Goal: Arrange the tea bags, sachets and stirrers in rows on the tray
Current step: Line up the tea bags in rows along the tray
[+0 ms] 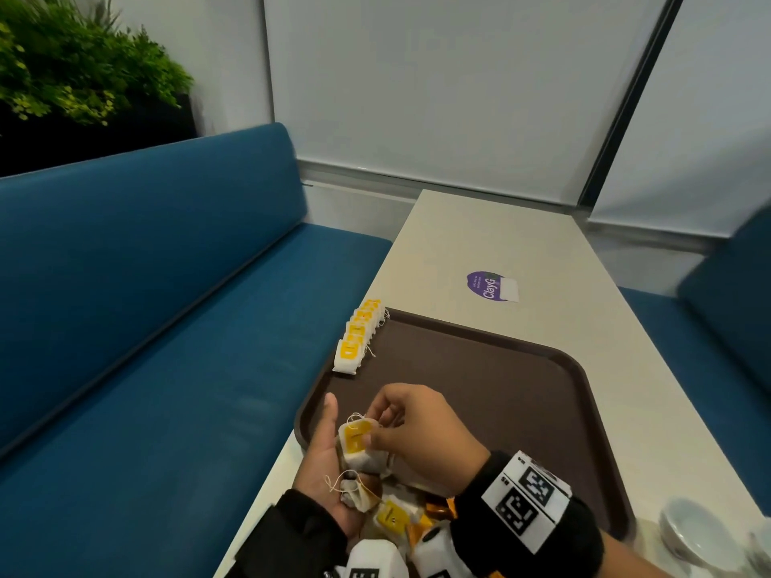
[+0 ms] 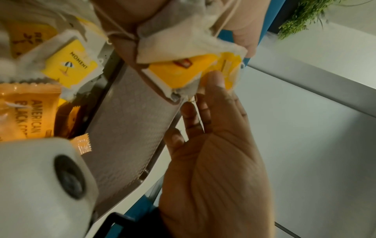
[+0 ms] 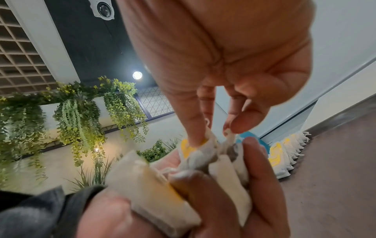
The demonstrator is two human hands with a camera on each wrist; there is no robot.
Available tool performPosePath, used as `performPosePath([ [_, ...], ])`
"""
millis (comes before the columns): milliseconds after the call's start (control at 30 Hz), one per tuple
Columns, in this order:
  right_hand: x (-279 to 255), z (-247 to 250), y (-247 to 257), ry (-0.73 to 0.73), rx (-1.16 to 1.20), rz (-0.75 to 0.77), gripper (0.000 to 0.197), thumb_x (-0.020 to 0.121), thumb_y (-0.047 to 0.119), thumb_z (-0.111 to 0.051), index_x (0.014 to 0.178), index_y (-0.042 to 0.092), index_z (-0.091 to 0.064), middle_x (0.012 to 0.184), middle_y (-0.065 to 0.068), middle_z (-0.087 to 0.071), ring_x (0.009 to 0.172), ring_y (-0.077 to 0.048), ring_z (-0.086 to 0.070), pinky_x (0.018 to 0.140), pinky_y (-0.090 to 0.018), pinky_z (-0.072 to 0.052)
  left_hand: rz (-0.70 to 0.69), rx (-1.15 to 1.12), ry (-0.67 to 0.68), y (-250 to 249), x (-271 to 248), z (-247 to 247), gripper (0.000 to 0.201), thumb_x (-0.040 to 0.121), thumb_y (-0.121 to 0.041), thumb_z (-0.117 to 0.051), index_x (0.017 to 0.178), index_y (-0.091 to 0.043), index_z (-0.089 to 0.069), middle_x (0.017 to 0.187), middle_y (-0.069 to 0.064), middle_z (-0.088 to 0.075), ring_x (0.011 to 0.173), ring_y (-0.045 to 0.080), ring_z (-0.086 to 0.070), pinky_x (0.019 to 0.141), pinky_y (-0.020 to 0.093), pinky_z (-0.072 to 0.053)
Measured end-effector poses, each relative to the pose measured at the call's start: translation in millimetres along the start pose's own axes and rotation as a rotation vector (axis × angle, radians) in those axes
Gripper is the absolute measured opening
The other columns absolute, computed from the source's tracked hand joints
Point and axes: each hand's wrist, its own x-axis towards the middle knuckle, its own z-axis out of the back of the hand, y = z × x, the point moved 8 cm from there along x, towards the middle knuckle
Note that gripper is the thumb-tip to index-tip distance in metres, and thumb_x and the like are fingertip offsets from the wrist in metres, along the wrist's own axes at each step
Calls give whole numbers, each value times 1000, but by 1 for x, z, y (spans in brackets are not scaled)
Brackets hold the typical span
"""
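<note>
My left hand [image 1: 323,460] lies palm up over the near left corner of the brown tray [image 1: 500,390]. Its fingers [image 3: 262,173] curl round a bunch of tea bags [image 3: 154,190]. My right hand [image 1: 371,427] pinches the top tea bag [image 1: 354,442], which has a yellow tag [image 2: 179,70], between thumb and forefinger [image 3: 193,128]. A row of tea bags [image 1: 359,340] with yellow tags stands along the tray's far left edge. Loose tea bags and orange sachets [image 1: 400,515] lie heaped at the tray's near edge, partly hidden by my wrists. I see no stirrers.
The tray sits on a beige table [image 1: 542,252] that bears a purple sticker [image 1: 492,285]. A white bowl [image 1: 688,531] stands off the tray's near right corner. A blue bench [image 1: 167,294] runs along the table's left side. Most of the tray's surface [image 3: 335,177] is bare.
</note>
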Motion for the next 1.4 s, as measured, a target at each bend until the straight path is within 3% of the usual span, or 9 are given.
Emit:
performPosePath([
  [100, -1, 0, -1, -22, 80, 5, 18, 80, 21, -72, 70, 31, -61, 79, 0, -65, 70, -6, -57, 76, -31, -53, -95, 10, -86, -6, 0, 6, 74, 87, -58, -42, 64, 7, -71, 54, 26, -62, 32, 33, -57, 22, 30, -39],
  [300, -3, 5, 1, -61, 173, 51, 15, 79, 23, -74, 69, 32, -67, 84, -1, -69, 77, -10, -63, 77, -29, -54, -87, 97, -125, -13, 16, 35, 41, 90, -36, -52, 101, 0, -67, 69, 23, -67, 46, 33, -64, 33, 31, -49],
  [367, -4, 9, 7, -82, 191, 99, 18, 77, 21, -75, 68, 34, -66, 85, 1, -65, 74, -5, -57, 74, -25, -50, -152, 161, 56, -15, 18, 20, 46, 92, -28, -52, 124, 5, -56, 106, 30, -65, 87, 38, -68, 70, 41, -57],
  [433, -4, 12, 13, -100, 245, 149, 23, 76, 17, -77, 66, 35, -66, 84, -2, -62, 70, -5, -53, 69, -23, -47, -327, 221, 279, -27, 12, 3, 51, 100, -25, -28, 142, 2, -20, 139, 29, -42, 127, 35, -46, 105, 43, -36],
  [533, -2, 14, 21, -127, 321, 179, 23, 78, 11, -74, 67, 28, -65, 77, 2, -61, 66, -2, -52, 63, -15, -44, -121, 220, -11, -20, 24, 40, 58, 46, -12, -90, 94, 12, -68, 83, 28, -68, 67, 33, -69, 51, 38, -57],
  [600, 3, 16, 24, -133, 470, 156, 20, 84, 5, -68, 70, 18, -63, 69, 2, -60, 59, 0, -52, 56, -12, -44, -128, 125, -156, -27, 17, 53, 36, 54, -22, -82, 72, 4, -64, 58, 17, -60, 38, 20, -57, 27, 17, -39],
  [700, 25, 26, 17, -212, 508, 89, 18, 91, 6, -58, 75, 14, -56, 63, -2, -56, 52, -5, -51, 43, -10, -37, -152, 57, -344, -43, 10, 77, 35, 81, -30, -57, 66, 1, -62, 55, 14, -57, 30, 15, -49, 25, 11, -32],
  [900, 101, 22, -26, -258, 299, -154, 20, 96, 14, -51, 77, 17, -43, 74, -9, -58, 50, -10, -54, 31, -18, -35, -135, 2, -359, -56, -2, 90, 31, 68, -30, -60, 73, 1, -63, 59, 15, -60, 31, 13, -50, 23, 13, -32],
  [1400, 155, -45, -62, -7, 341, -603, 26, 99, 9, -42, 75, -1, -45, 59, -16, -57, 51, -26, -58, 50, -35, -49, -124, 11, -392, -66, 4, 109, 40, 65, -31, -62, 62, 7, -70, 63, 18, -62, 36, 15, -49, 28, 11, -31],
])
